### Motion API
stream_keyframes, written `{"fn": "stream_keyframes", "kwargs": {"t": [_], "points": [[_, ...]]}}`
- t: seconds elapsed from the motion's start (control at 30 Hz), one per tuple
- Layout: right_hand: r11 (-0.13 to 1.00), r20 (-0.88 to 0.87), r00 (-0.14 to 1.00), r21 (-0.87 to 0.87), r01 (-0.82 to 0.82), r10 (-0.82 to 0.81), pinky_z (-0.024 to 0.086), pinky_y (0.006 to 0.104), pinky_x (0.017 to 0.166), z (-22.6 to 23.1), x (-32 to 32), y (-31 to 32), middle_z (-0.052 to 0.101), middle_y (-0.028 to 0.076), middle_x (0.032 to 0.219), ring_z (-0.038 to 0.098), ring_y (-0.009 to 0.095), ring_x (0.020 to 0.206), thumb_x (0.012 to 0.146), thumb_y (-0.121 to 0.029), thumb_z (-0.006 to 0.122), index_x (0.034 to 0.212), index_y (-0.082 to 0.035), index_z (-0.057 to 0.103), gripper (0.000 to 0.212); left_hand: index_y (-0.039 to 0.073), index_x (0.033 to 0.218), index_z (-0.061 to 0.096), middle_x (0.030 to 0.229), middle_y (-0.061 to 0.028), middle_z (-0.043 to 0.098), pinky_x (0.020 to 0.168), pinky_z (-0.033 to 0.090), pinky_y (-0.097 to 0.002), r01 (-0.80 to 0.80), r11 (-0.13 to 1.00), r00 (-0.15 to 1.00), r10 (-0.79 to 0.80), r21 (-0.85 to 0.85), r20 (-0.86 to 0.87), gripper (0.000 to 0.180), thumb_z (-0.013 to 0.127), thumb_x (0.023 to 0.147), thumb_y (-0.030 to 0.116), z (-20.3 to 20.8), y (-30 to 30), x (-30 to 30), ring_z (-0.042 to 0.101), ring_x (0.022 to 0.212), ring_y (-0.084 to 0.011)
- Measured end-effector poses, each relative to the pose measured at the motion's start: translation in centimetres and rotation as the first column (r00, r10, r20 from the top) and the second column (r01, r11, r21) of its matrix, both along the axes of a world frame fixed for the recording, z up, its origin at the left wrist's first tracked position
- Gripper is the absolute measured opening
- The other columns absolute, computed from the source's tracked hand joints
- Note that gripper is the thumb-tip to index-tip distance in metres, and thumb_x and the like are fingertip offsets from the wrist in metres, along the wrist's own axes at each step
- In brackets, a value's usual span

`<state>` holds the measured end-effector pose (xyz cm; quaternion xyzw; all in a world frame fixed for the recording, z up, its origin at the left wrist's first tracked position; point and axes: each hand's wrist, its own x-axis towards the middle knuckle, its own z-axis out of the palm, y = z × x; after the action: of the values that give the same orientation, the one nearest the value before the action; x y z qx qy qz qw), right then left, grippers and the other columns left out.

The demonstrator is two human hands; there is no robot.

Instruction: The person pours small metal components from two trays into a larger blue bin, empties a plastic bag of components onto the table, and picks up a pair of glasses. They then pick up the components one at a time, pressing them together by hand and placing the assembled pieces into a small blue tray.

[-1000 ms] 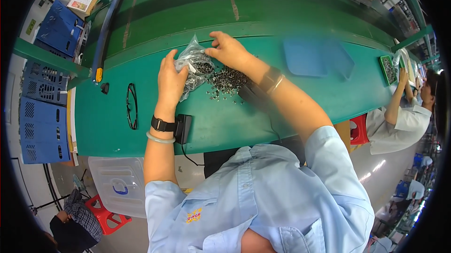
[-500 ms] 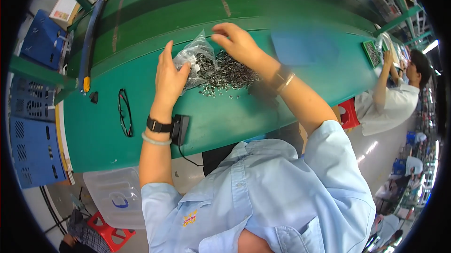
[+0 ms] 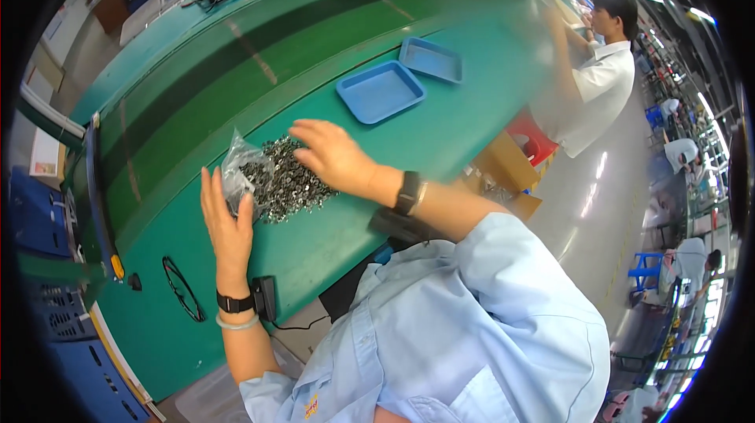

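A heap of small shiny metal parts [image 3: 297, 191] lies on the green table [image 3: 314, 242], spilling around a clear plastic bag [image 3: 233, 165]. More of the parts and a small white piece show at the bag. My left hand [image 3: 226, 226] rests along the bag's near left side, fingers stretched and thumb apart. Whether it presses on the plastic is hard to tell. Over the right part of the heap is my right hand [image 3: 336, 157], its fingers extended and spread. No part can be seen in its fingers, whose undersides are hidden.
Two blue trays [image 3: 381, 91] sit beyond my right hand. Black-framed glasses [image 3: 182, 289] lie left of my left wrist, and a dark box with a cable [image 3: 264, 298] is beside it. Along the far side runs a green conveyor belt [image 3: 189, 85]. A co-worker [image 3: 602, 81] is at the right.
The view has swung right, so the table's contents appear further left and lower, and the blue trays show clearly. Both hands remain around the bag and heap.
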<state>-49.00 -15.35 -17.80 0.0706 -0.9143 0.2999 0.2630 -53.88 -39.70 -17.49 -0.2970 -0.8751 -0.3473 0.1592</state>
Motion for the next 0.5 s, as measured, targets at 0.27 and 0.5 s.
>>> {"fn": "stream_keyframes", "kwargs": {"t": [0.27, 0.5], "points": [[0.807, -0.125, 0.878, 0.352, 0.475, -0.462, 0.046, 0.0422, 0.088, -0.4, 3.9, 20.4, 0.057, 0.016, 0.114, 0.054, 0.035, 0.104, 0.08, -0.008, 0.061, 0.114, -0.005, 0.058, 0.034, -0.001, 0.127, 0.049, 0.139, -0.016, 0.042, 0.108, 0.028, -0.0411, -0.131, 0.99, 0.982, 0.137, 0.054, -0.132, 0.035, 0.048, 0.094, 0.014, 6.1, 0.1, 2.9, 0.037, 0.13, -0.0324], [0.742, 0.091, 0.847, 0.538, 0.4, -0.523, 0.043, 0.0396, 0.083, -2.4, 5.7, 27.4, 0.06, 0.005, 0.095, 0.057, 0.025, 0.095, 0.08, -0.011, 0.063, 0.103, -0.012, 0.064, 0.023, -0.005, 0.124, 0.049, 0.128, -0.0278, 0.048, 0.099, 0.039, -0.05, 0.279, 0.811, 0.902, -0.038, 0.514, -0.431, 0.04, 0.042, 0.094, 0.021, 20.3, -0.3, 10.6, 0.051, 0.117, -0.0384]]}}
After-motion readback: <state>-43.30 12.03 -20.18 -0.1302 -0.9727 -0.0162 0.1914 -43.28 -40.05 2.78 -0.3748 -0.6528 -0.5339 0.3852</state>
